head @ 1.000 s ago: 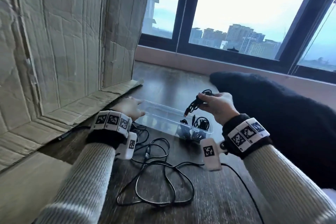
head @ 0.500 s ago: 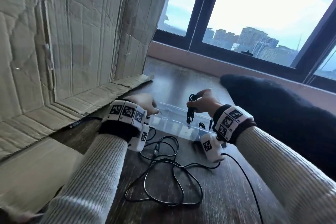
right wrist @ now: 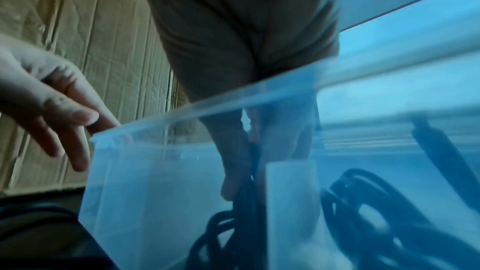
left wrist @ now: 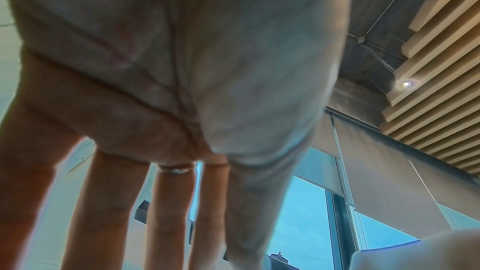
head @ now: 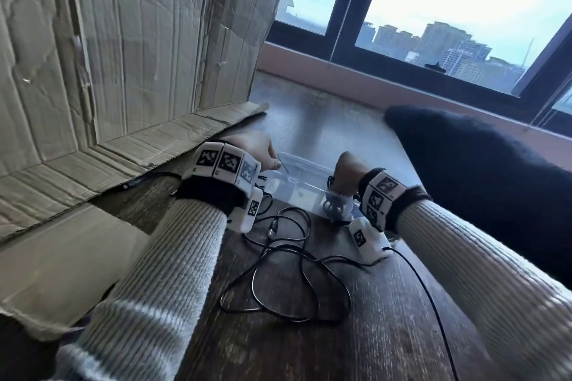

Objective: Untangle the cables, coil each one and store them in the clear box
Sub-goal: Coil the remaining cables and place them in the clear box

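**Coil going into the box, loose cable waiting**

While the right hand (head: pixel 346 173) reaches down inside the box (head: pixel 305 175), its fingers (right wrist: pixel 233 174) are curled round a black coil (right wrist: pixel 244 208), gripping it low, near the box floor. Another coil (right wrist: pixel 369 208) lies in there beside it, toward the box's right end. The left hand (head: pixel 258 150) is at the box's left end, fingers (right wrist: pixel 64 126) straight and relaxed, tips touching the rim; it holds nothing.

The box sits near the desk's far edge, in front of the window, between the cardboard (head: pixel 130 71) on the left and a dark cloth (head: pixel 483 170) on the right. On the bare desk (head: pixel 387 334) just in front of the box, a loose cable (head: pixel 297 284) sprawls in overlapping loops, its plug (head: pixel 273 230) lying close to the box.

How will it handle? The cable looks light, thin and floppy, with some spring, so a coil let go carelessly may well open up again. Best held across all its turns at once, as the right hand does. For the loose one, the plug looks the sensible starting point: stiff, easy to pinch. The box looks light and thin-walled, likely to slide, so a steadying left hand is worth keeping.
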The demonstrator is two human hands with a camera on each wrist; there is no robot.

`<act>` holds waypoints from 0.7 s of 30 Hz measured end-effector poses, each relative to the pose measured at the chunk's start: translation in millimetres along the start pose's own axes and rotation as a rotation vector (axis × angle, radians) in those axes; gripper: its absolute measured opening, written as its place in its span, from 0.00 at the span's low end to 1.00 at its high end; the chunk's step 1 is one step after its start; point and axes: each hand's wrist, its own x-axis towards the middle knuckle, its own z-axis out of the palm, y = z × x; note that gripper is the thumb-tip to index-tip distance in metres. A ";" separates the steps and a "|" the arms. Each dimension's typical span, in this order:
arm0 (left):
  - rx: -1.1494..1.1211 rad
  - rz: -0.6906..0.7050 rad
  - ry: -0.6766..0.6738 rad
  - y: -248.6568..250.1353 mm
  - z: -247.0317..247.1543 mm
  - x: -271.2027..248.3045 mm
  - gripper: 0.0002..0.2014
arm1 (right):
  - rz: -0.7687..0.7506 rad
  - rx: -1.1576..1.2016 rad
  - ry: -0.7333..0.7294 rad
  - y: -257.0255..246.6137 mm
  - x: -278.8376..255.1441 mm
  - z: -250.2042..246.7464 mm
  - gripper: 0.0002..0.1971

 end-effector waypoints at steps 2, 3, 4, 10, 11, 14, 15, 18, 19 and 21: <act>0.019 0.015 -0.034 1.1 -2.1 -2.2 0.16 | -0.054 -0.080 0.004 -4.2 4.3 -0.5 0.19; 0.026 0.020 -0.051 1.7 -2.7 -3.5 0.16 | -0.072 -0.110 -0.002 -6.3 5.2 -1.9 0.15; 0.029 0.023 -0.066 2.0 -3.4 -4.8 0.17 | -0.075 -0.145 -0.012 -7.4 5.9 -3.7 0.11; 0.014 0.044 -0.029 0.8 -17.6 -13.1 0.20 | -0.071 -0.327 0.008 -16.6 -2.7 -5.4 0.09; 0.011 0.050 -0.010 0.6 -21.6 -15.6 0.20 | -0.089 -0.368 0.017 -19.4 -6.4 -4.2 0.11; -0.017 0.071 0.032 1.8 -33.3 -23.3 0.19 | -0.105 -0.412 -0.015 -20.9 -9.7 -1.7 0.16; -0.040 0.079 0.041 1.9 -36.2 -24.8 0.19 | -0.102 -0.435 -0.054 -20.1 -8.4 -3.1 0.12; -0.077 0.114 0.063 0.9 -42.5 -29.3 0.20 | -0.089 -0.393 -0.151 -15.0 -5.6 -13.8 0.03; -0.076 0.122 0.062 0.4 -43.8 -29.9 0.21 | -0.076 -0.393 -0.160 -14.8 -5.6 -16.3 0.05; -0.070 0.137 0.035 -0.1 -45.7 -30.3 0.20 | -0.052 -0.399 -0.120 -13.5 -5.5 -15.6 0.15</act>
